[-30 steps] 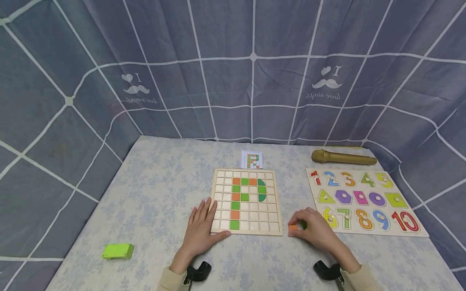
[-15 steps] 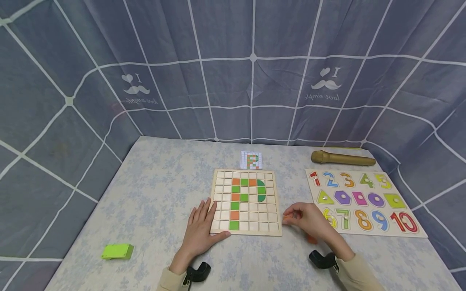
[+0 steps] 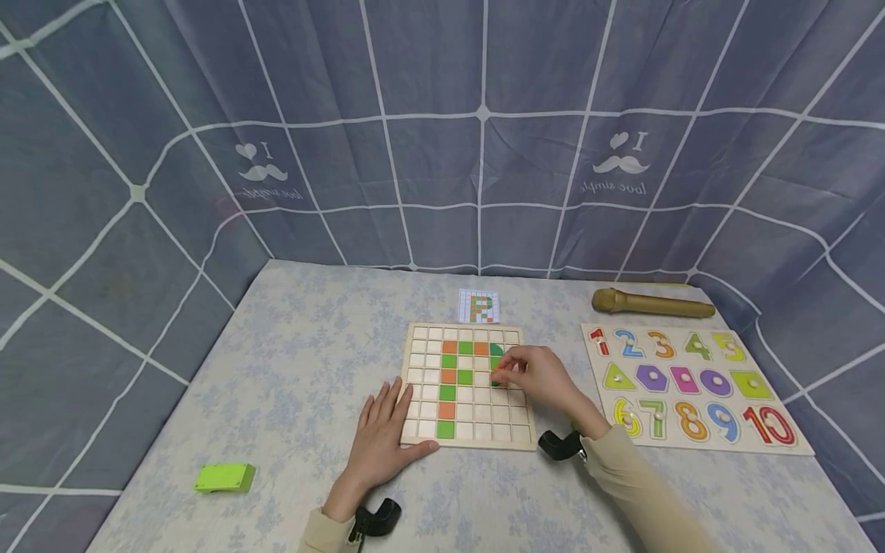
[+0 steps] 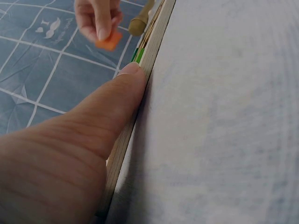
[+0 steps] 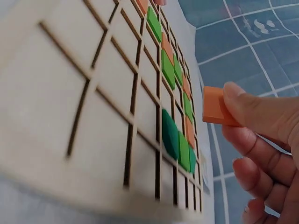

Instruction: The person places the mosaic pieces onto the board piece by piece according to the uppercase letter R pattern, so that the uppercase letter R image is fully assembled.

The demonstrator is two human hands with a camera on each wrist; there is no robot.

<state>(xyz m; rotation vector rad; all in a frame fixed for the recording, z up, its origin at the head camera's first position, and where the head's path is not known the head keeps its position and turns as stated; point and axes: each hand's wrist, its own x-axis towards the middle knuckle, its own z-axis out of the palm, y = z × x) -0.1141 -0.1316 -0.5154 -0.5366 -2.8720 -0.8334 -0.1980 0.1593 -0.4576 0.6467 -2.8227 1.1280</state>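
A wooden grid board lies on the table, with orange and green square tiles and dark-green rounded pieces set in some of its cells. My left hand rests spread at the board's lower left corner, thumb along the front edge. Between thumb and fingers, my right hand pinches an orange square tile. It hovers over the board's right half, and in the head view partly covers the lower dark-green rounded piece. That rounded piece shows fully in the right wrist view.
Behind the board lies a small printed pattern card. On the right are a number-and-shape puzzle board and a gold microphone. A lime-green block sits at front left. Patterned curtains enclose the table.
My right hand has lifted an orange tile from the table right of the board and carried it up and left over the grid. The left hand has stayed put.
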